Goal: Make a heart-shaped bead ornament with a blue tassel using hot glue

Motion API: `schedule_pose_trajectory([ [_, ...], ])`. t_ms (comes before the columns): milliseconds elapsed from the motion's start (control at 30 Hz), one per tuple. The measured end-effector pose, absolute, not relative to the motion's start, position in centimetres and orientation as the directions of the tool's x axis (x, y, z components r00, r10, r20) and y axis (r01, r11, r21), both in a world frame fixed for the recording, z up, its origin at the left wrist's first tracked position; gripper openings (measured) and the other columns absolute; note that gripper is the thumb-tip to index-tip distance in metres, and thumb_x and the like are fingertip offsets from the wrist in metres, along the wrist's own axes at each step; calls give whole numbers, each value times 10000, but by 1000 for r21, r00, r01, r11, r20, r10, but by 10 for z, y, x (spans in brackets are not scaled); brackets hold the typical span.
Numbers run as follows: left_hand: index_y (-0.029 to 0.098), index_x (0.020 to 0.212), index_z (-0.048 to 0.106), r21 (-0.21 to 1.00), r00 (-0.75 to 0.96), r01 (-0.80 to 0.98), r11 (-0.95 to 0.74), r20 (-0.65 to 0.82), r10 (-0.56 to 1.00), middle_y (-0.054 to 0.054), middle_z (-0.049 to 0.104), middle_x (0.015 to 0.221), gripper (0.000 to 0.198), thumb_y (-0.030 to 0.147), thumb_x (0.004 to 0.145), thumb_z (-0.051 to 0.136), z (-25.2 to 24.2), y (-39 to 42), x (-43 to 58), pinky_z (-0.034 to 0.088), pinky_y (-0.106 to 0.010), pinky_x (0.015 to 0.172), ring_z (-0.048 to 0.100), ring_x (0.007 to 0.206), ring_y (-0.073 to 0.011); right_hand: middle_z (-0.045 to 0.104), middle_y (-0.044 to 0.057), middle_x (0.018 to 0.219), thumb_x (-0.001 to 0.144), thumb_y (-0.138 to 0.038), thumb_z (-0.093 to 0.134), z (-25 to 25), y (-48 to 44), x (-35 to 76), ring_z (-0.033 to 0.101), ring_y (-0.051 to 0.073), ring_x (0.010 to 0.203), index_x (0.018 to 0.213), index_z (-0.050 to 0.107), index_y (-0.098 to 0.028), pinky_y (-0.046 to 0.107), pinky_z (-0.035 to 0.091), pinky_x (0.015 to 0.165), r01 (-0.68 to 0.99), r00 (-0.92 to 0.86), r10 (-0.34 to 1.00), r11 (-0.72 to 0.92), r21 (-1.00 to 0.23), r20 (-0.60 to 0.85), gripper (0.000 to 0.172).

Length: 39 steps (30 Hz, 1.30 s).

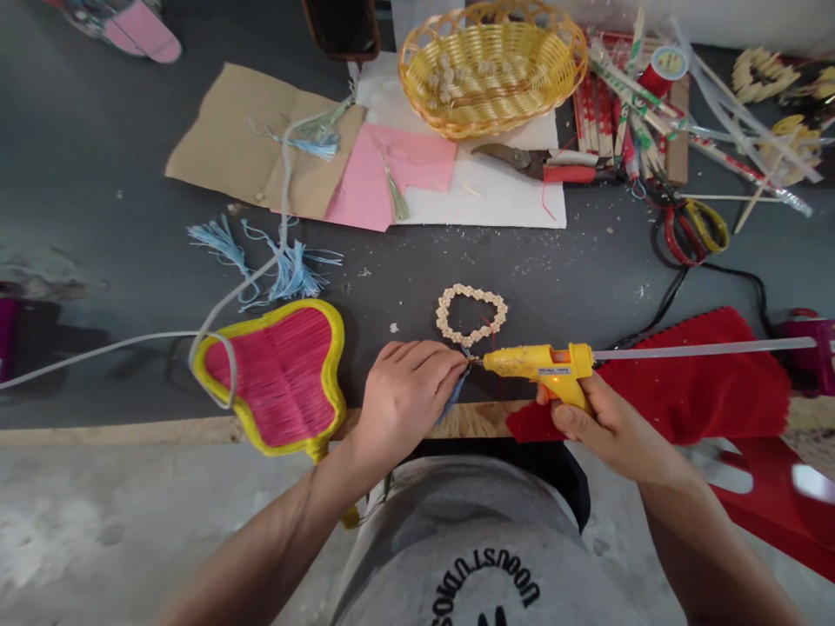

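Note:
My right hand is wrapped round the grip of a yellow hot glue gun, with a long clear glue stick sticking out of its back. The nozzle points left and meets the fingertips of my left hand. Those fingers pinch a blue tassel, whose strands hang below them; its top is mostly hidden by the fingers. Just beyond, a pale beaded heart-shaped ring lies flat on the dark table, a bit of red thread at its right side.
A pink fan-like piece with yellow edging lies left under a grey cord. Blue tassels are behind it. Farther back sit a wicker basket, pliers, scissors and wrapped chopsticks. Red cloth lies at right.

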<state>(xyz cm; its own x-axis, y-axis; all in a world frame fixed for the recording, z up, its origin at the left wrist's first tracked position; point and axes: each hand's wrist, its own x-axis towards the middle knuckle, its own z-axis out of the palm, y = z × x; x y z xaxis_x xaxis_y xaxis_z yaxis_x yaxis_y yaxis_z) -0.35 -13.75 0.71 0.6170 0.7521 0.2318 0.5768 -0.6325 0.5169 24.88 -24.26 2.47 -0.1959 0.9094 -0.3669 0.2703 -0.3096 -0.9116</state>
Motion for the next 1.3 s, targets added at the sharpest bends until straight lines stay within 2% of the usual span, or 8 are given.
schedule_pose_trajectory([
  [533, 201, 897, 684, 521, 616, 582, -624, 218, 757, -9, 743, 861, 140, 222, 952, 558, 7, -138, -2, 457, -336, 695, 683, 773, -159, 507, -18, 721, 971, -416, 498, 25, -245, 250, 474, 117, 598, 1152, 537, -224, 253, 475, 554, 235, -168, 901, -358, -903, -401, 267],
  [700, 195, 885, 675, 513, 626, 579, -634, 219, 749, -4, 742, 862, 125, 225, 949, 571, 8, -138, -2, 455, -338, 699, 681, 770, -161, 605, 25, 835, 963, -448, 511, 29, -247, 254, 507, 109, 572, 1236, 518, -230, 241, 462, 487, 99, -116, 893, -424, -900, -434, 349],
  [800, 195, 886, 677, 508, 624, 577, -639, 231, 747, -4, 744, 864, 115, 221, 943, 580, 9, -137, -1, 462, -337, 702, 687, 779, -162, 615, 26, 791, 983, -475, 455, 34, -243, 260, 535, 108, 544, 1170, 578, -209, 258, 480, 504, 29, -29, 900, -433, -901, -434, 347],
  [967, 197, 859, 683, 496, 619, 579, -647, 249, 745, -4, 747, 842, 112, 219, 928, 598, 11, -136, 1, 470, -332, 690, 689, 758, -161, 606, 11, 772, 962, -493, 489, 36, -227, 276, 571, 122, 577, 965, 606, -224, 274, 510, 545, 15, 258, 887, -401, -916, -384, 294],
  [1067, 191, 849, 682, 496, 616, 579, -647, 254, 746, -4, 745, 831, 102, 205, 917, 607, 11, -136, 3, 475, -333, 691, 690, 745, -163, 599, 4, 827, 910, -463, 593, 32, -217, 285, 575, 126, 623, 976, 606, -239, 259, 506, 519, 4, 372, 857, -384, -923, -355, 234],
  [1167, 189, 838, 684, 506, 607, 575, -643, 263, 750, -4, 742, 808, 93, 193, 904, 617, 11, -137, 4, 481, -328, 694, 691, 734, -159, 619, 16, 883, 876, -462, 634, 26, -210, 292, 585, 134, 667, 1015, 609, -244, 255, 513, 520, 13, 451, 827, -382, -924, -335, 259],
  [1233, 188, 828, 685, 507, 600, 575, -642, 273, 752, -5, 740, 796, 92, 189, 894, 621, 11, -137, 5, 485, -322, 694, 690, 728, -156, 646, 35, 936, 884, -499, 604, 24, -209, 297, 601, 143, 689, 1052, 605, -243, 273, 532, 543, 56, 482, 819, -385, -921, -313, 305],
  [1300, 185, 819, 686, 503, 596, 577, -644, 279, 753, -7, 738, 790, 91, 186, 887, 625, 11, -137, 5, 489, -321, 695, 689, 720, -158, 680, 64, 970, 901, -521, 563, 25, -210, 303, 634, 171, 713, 1117, 602, -234, 327, 559, 599, 232, 519, 813, -430, -872, -263, 361],
])
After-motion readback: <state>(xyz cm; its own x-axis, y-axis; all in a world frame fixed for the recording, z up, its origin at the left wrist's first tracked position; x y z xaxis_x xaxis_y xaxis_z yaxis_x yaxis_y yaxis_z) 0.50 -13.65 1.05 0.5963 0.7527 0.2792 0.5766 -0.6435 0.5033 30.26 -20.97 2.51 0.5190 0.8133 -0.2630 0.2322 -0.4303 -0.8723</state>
